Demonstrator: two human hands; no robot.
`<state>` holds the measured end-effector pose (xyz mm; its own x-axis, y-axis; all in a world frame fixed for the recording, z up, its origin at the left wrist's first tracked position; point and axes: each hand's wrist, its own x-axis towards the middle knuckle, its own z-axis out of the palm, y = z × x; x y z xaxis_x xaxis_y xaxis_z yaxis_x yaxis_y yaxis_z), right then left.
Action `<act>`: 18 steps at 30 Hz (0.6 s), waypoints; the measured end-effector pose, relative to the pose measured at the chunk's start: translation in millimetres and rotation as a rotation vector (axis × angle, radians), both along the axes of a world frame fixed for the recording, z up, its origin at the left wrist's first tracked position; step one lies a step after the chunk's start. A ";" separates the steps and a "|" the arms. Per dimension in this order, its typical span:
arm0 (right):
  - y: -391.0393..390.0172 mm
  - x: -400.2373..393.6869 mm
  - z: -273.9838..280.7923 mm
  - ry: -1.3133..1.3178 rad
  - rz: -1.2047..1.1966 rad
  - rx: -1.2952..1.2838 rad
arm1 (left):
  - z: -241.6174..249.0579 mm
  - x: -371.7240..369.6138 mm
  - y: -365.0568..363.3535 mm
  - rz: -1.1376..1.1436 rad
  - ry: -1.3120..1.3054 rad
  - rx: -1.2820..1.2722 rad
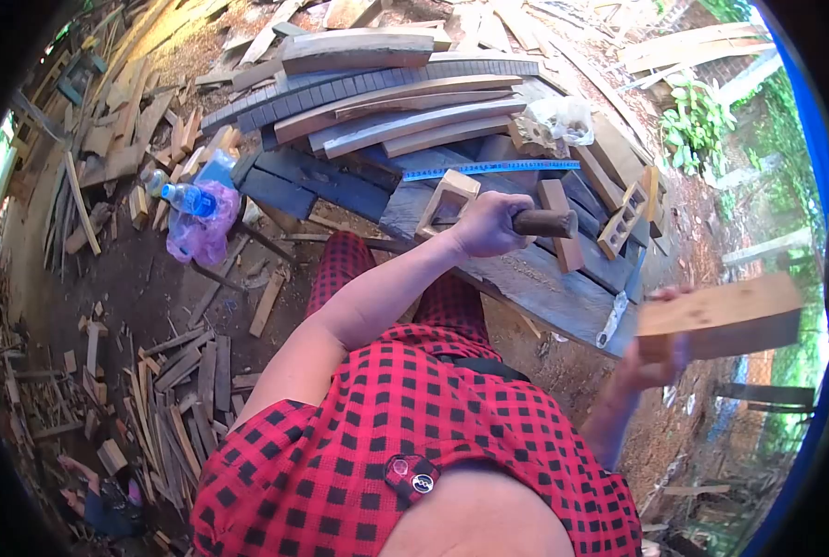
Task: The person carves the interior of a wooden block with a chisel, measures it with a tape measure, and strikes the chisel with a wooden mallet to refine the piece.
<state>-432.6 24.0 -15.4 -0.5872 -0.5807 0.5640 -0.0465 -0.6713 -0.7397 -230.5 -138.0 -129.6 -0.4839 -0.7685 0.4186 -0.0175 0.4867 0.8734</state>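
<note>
My left hand is closed around a brown, round wooden handle, whose thick end points right over the bench; its other end is hidden by the fist. Beside that wrist lies a wooden block with a rectangular opening. A reddish wood piece rests just beyond the handle's end. Off the bench's right side, my right hand grips a thick wooden block at its near end, holding it raised and roughly level. The fingers there are slightly blurred.
A blue measuring tape stretches across the dark plank bench. Right of it sits a block with several square holes; a pale metallic tool lies near the edge. Curved boards are stacked behind. A bottle and purple bag stand left.
</note>
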 end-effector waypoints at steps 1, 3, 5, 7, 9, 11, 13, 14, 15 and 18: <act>2.8 8.9 -19.4 0.126 0.005 0.327 | 0.9 -1.0 -0.9 -0.005 0.010 -0.020; -0.8 15.7 -41.1 0.254 0.012 0.652 | -2.6 -0.8 -3.5 0.037 -0.022 -0.065; -6.2 18.0 -49.7 0.419 0.242 0.722 | -5.6 -1.1 -2.8 0.067 -0.064 -0.112; -3.0 10.3 -20.1 0.301 0.168 0.684 | -8.8 0.5 -0.3 0.052 -0.110 -0.070; 3.5 -12.4 -6.8 0.292 0.076 0.674 | -9.2 1.4 1.6 0.043 -0.111 -0.062; 7.0 -21.8 9.1 -0.022 0.145 0.312 | -8.0 0.8 -0.3 0.034 -0.104 -0.062; -6.8 -1.8 5.1 -0.036 0.051 0.189 | -8.5 2.2 -1.6 0.033 -0.068 -0.054; -11.3 10.9 2.5 -0.052 -0.042 0.062 | -8.6 2.7 -1.2 0.033 -0.066 -0.053; -11.3 14.8 -22.9 0.075 -0.038 0.204 | -7.6 3.4 -2.0 0.039 -0.056 -0.053; -8.2 26.5 -47.4 0.227 0.407 0.917 | -6.5 8.6 -2.6 0.049 -0.064 -0.069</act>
